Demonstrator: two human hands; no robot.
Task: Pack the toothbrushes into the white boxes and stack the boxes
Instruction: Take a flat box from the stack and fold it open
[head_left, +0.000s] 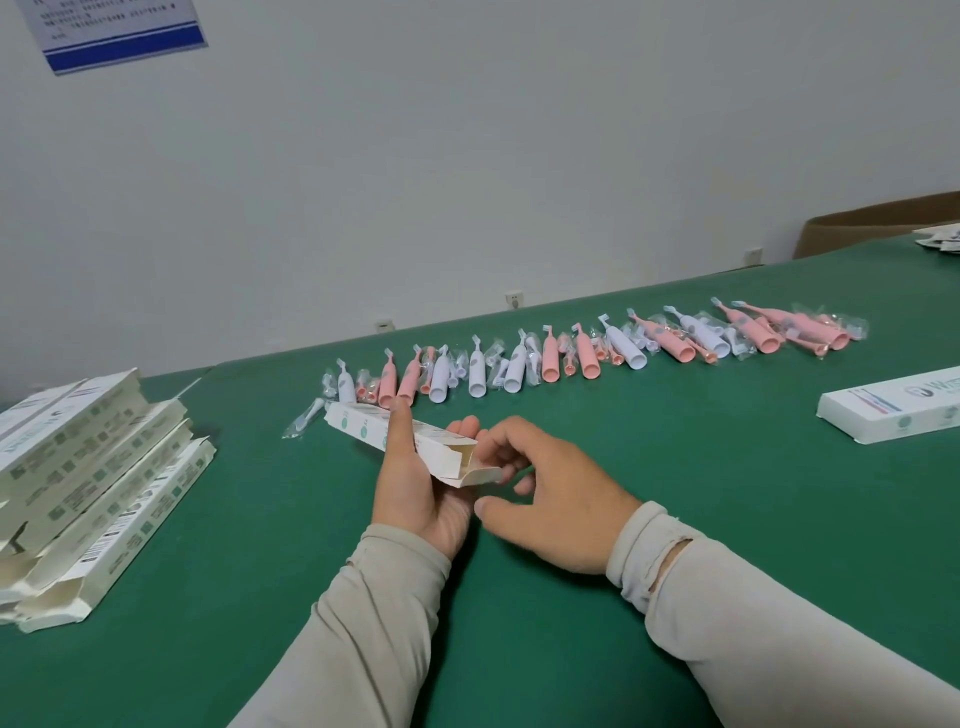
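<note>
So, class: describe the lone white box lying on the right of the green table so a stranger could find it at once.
Start at the green table and follow the long row of pink and white toothbrushes to its right end. Nearer the camera, at the picture's right edge, lies the lone white box. Unlike the stacked boxes on the left, it lies alone, flat and closed.

Single head-worn view — forward and down, slightly tilted

Close over the green table (675, 519), both forearms entering from the bottom edge; wide angle reaching the row of toothbrushes (587, 348) mid-frame and the white wall (467, 156) behind — no second view
</note>
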